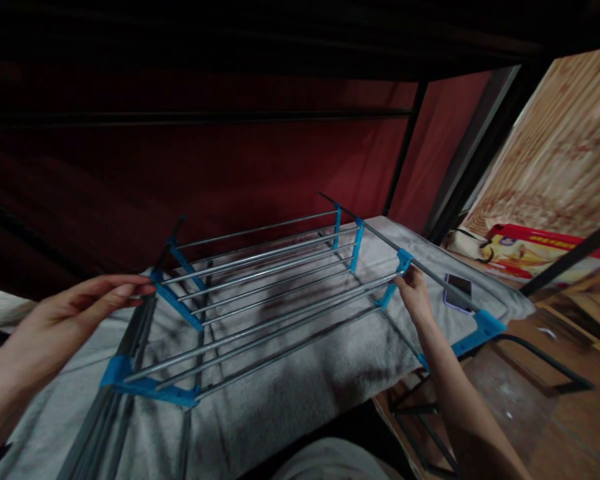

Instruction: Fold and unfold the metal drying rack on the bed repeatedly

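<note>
A folding drying rack with grey metal rods and blue plastic joints is spread out over a grey blanket. My left hand reaches the rack's left side, fingertips touching the dark side bar by a blue joint. My right hand pinches the right side of the rack at a blue joint. The rack's rods lie roughly level between both hands.
A phone lies on the blanket just right of my right hand. Dark red fabric hangs behind the rack, framed by black metal posts. A red and yellow box and a wooden panel stand at the right, above a wooden floor.
</note>
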A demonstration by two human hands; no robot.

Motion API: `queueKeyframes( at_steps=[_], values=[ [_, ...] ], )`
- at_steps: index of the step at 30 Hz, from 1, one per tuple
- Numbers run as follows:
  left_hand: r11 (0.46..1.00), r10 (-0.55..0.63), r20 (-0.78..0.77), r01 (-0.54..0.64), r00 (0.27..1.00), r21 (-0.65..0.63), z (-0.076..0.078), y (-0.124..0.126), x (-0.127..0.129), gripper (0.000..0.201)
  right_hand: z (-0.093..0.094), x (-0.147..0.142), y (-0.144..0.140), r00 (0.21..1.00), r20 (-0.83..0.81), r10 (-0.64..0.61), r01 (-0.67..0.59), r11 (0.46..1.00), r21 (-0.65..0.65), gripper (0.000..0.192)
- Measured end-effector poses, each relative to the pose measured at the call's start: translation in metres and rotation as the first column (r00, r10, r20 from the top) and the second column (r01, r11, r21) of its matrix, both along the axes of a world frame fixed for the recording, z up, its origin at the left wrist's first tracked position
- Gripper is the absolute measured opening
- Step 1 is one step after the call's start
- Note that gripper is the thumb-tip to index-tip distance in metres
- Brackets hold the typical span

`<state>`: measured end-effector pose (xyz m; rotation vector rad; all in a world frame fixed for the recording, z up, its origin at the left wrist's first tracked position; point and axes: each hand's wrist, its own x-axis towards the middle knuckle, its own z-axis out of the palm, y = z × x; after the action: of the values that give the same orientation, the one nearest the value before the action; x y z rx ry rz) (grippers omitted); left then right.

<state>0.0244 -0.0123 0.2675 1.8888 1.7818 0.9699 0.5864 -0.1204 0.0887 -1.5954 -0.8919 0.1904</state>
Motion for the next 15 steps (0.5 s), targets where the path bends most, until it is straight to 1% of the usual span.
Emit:
queueKeyframes(
  at_steps=[1,2,3,5,7,8,10,12,15],
  values=[
    [0.988,-0.155,-0.019,0.155,0.988,-0.019,0.004,-0.004,0.015,0.076,-0.002,0.001,0.004,0.999,-0.030,0.013,-0.012,1.000,0.027,0.047],
    [0.958,-0.284,-0.050,0.282,0.957,-0.042,0.006,-0.008,0.031,0.075,-0.004,0.001,0.007,0.998,-0.051,0.022,-0.020,0.999,0.050,0.046],
    [0.921,-0.388,-0.087,0.383,0.918,-0.068,0.007,-0.010,0.046,0.074,-0.005,0.002,0.010,0.998,-0.065,0.026,-0.022,0.997,0.072,0.043],
    [0.826,-0.562,-0.139,0.544,0.815,-0.145,0.007,-0.013,0.076,0.070,-0.008,0.004,0.015,0.996,-0.080,0.029,-0.020,0.994,0.108,0.038],
    [0.703,-0.709,-0.176,0.667,0.682,-0.245,0.001,-0.015,0.105,0.055,-0.010,0.006,0.019,0.996,-0.089,0.024,-0.012,0.991,0.136,0.034],
    [0.653,-0.757,-0.188,0.705,0.626,-0.277,-0.004,-0.016,0.119,0.051,-0.010,0.006,0.020,0.996,-0.092,0.021,-0.007,0.989,0.147,0.033],
    [0.587,-0.809,-0.204,0.745,0.551,-0.317,-0.017,-0.018,0.145,0.049,-0.010,0.007,0.022,0.996,-0.090,0.017,-0.002,0.987,0.160,0.031],
    [0.560,-0.829,-0.226,0.755,0.512,-0.342,-0.033,-0.020,0.170,0.050,-0.009,0.006,0.023,0.997,-0.080,0.014,0.000,0.986,0.166,0.031],
    [0.546,-0.837,-0.263,0.765,0.480,-0.342,-0.057,-0.027,0.203,0.049,-0.007,0.004,0.023,0.998,-0.057,0.014,-0.004,0.986,0.168,0.029]
  ],
)
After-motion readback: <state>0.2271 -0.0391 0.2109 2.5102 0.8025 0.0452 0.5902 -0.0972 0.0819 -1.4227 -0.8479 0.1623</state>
